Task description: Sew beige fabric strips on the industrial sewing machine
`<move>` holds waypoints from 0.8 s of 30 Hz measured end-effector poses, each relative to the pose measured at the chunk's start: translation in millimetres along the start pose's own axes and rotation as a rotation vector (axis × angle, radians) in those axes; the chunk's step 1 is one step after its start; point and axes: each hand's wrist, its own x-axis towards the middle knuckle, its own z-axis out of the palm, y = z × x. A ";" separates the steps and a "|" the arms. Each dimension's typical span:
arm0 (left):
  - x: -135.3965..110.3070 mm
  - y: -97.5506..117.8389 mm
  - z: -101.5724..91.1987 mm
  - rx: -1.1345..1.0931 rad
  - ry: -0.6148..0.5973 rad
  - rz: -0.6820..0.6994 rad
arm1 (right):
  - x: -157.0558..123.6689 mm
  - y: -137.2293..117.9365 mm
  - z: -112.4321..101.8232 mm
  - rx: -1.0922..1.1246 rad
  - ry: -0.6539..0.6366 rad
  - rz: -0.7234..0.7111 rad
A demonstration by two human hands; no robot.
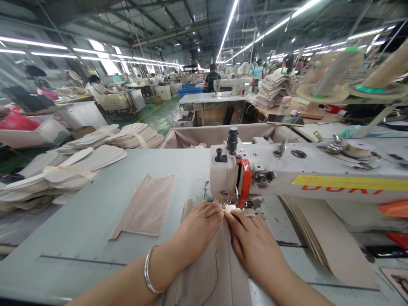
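A beige fabric piece (207, 272) lies under the head of a white sewing machine (223, 170), running from the presser foot area toward me. A dark loose thread curls across it. My left hand (204, 225), with a ring and a silver bangle, grips the fabric from the left with its fingers closed together. From the right, my right hand (255, 238) holds the same fabric, index finger and thumb close to the needle area. The fingertips of both hands nearly meet there and hide part of the seam. An orange guard (245, 182) sits just above them.
A sewn beige panel (148, 206) lies left on the pale table (79, 259). Stacked pale cut pieces (83, 165) stand farther left. Beige strips (334, 242) lie under the machine arm at right. Thread cones (338, 72) rise at upper right; a fabric-lined bin (191, 135) sits behind.
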 end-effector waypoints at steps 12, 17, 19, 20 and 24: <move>-65.7 34.0 15.2 -0.097 0.123 0.326 | -2.8 -0.7 2.3 -0.017 0.009 0.004; -78.1 38.5 28.0 -0.047 0.168 0.367 | -2.6 0.1 2.4 -0.012 -0.003 0.008; -75.1 36.6 27.0 -0.020 0.157 0.381 | -3.5 0.7 3.7 -0.020 0.007 0.009; -72.8 36.0 25.7 -0.014 0.164 0.384 | -4.0 0.9 4.3 -0.025 0.013 0.009; -63.1 36.7 17.1 -0.010 0.164 0.356 | -4.2 1.2 6.0 -0.042 0.006 0.009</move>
